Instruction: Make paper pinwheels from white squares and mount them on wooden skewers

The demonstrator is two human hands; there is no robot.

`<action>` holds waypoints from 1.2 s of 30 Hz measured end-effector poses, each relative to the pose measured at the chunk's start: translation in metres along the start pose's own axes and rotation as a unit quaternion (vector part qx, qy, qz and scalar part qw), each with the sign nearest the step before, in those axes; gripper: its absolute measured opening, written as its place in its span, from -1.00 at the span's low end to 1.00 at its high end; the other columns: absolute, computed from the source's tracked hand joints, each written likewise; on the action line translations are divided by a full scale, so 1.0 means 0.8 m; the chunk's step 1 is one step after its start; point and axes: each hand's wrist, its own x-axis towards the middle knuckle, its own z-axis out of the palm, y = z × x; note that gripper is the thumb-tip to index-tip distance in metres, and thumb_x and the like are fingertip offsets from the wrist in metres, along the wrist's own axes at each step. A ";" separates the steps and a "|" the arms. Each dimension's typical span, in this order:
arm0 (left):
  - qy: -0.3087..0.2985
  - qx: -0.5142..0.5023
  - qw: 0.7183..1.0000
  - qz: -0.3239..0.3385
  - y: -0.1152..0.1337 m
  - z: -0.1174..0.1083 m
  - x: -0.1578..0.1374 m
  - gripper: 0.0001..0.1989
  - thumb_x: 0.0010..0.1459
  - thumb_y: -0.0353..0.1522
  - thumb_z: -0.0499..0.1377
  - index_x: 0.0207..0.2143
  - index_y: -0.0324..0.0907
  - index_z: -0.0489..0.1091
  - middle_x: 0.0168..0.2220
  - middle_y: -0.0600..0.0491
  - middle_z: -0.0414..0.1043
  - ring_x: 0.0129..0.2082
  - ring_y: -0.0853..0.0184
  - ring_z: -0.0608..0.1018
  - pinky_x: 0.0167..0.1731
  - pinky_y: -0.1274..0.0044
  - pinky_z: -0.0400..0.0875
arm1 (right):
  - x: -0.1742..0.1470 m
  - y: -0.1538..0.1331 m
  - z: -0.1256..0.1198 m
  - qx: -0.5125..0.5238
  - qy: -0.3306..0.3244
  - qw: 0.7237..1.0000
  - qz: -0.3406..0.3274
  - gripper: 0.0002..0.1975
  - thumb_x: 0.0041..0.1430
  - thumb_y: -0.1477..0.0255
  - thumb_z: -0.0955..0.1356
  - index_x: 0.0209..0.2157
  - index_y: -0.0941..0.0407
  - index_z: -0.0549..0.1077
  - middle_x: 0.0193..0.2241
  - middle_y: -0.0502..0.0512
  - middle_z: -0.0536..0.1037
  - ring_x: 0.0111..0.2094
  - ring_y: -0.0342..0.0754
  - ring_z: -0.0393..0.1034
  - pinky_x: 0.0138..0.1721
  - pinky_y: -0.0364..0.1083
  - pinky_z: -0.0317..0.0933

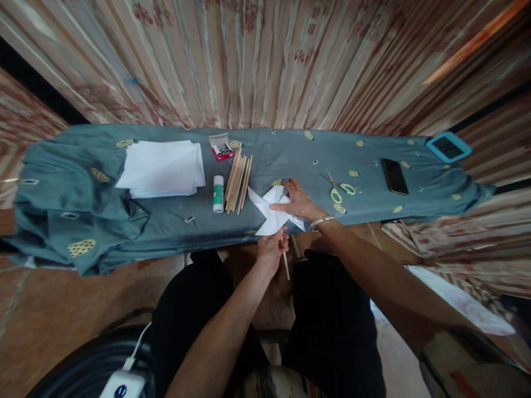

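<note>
A white paper pinwheel [269, 217] is at the front edge of the cloth-covered table, its folded blades spread out. My left hand [271, 247] is closed around a thin wooden stick [286, 266] just below the pinwheel, and the stick's lower end pokes out beneath my fingers. From the right, my right hand [296, 200] reaches over the pinwheel, with thumb and fingers apart and touching its paper. Where the stick meets the paper is hidden.
Left of the pinwheel are several wooden sticks [237, 182], a glue stick [218, 193], a red box of small metal pins [221, 148] and a stack of white paper [161, 166]. Rightward lie scissors [338, 188], a phone [394, 176] and a blue-framed device [448, 147]. A curtain [257, 66] hangs behind.
</note>
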 end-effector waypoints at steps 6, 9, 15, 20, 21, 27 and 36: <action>0.009 0.005 1.000 0.004 -0.002 0.001 0.000 -0.89 -0.05 -0.41 0.28 -0.45 -0.31 0.47 -0.64 0.14 0.33 -0.70 0.57 0.26 -0.64 0.64 0.08 | 0.001 0.003 0.001 0.006 0.011 1.000 -0.004 -0.01 -0.21 0.06 0.48 0.22 0.16 0.13 0.31 0.33 -0.03 0.32 0.23 -0.18 0.27 0.16 -0.18; 0.013 0.005 1.000 0.001 -0.002 0.002 0.000 -0.92 -0.02 -0.43 0.26 -0.45 -0.31 0.46 -0.64 0.14 0.32 -0.70 0.56 0.26 -0.64 0.63 0.09 | 0.003 0.005 0.001 0.009 0.002 1.000 -0.005 0.00 -0.22 0.07 0.49 0.22 0.16 0.13 0.31 0.34 -0.03 0.33 0.23 -0.20 0.28 0.17 -0.20; 0.011 -0.004 1.000 -0.004 0.001 0.004 0.000 -0.90 -0.04 -0.43 0.29 -0.46 -0.31 0.46 -0.64 0.14 0.33 -0.69 0.57 0.27 -0.63 0.64 0.10 | 0.000 0.004 0.000 0.010 0.002 1.000 -0.007 -0.01 -0.18 0.05 0.46 0.23 0.17 0.11 0.32 0.34 -0.08 0.33 0.21 -0.22 0.29 0.17 -0.24; 0.008 -0.007 1.000 0.005 0.006 0.005 -0.004 -0.86 -0.08 -0.40 0.32 -0.47 -0.33 0.46 -0.64 0.12 0.34 -0.70 0.58 0.25 -0.65 0.64 0.03 | -0.006 0.003 0.000 0.010 0.011 1.000 -0.016 0.00 -0.15 -0.01 0.43 0.25 0.18 0.09 0.32 0.37 -0.07 0.33 0.21 -0.23 0.28 0.18 -0.25; 0.007 -0.006 1.000 0.006 0.007 0.005 -0.005 -0.84 -0.10 -0.39 0.33 -0.48 -0.33 0.46 -0.64 0.13 0.33 -0.70 0.59 0.25 -0.65 0.64 0.02 | -0.006 0.004 0.001 0.016 0.015 1.000 -0.018 0.01 -0.15 -0.02 0.42 0.25 0.18 0.08 0.32 0.37 -0.07 0.33 0.22 -0.24 0.28 0.18 -0.25; 0.001 -0.002 1.000 0.004 0.013 0.009 -0.003 -0.77 -0.17 -0.34 0.37 -0.47 -0.34 0.48 -0.62 0.13 0.32 -0.68 0.60 0.24 -0.65 0.63 0.00 | -0.002 0.013 0.001 0.061 0.025 0.997 -0.036 0.03 -0.14 -0.07 0.40 0.27 0.14 0.04 0.31 0.33 -0.01 0.34 0.18 -0.24 0.27 0.19 -0.25; -0.006 -0.009 1.000 0.020 0.014 0.016 0.001 -0.75 -0.23 -0.34 0.39 -0.49 -0.33 0.49 -0.63 0.13 0.31 -0.68 0.60 0.23 -0.66 0.64 -0.01 | -0.005 0.010 -0.004 0.141 0.060 0.987 -0.038 0.00 -0.10 -0.07 0.38 0.25 0.21 0.08 0.30 0.33 0.03 0.32 0.18 -0.15 0.29 0.15 -0.21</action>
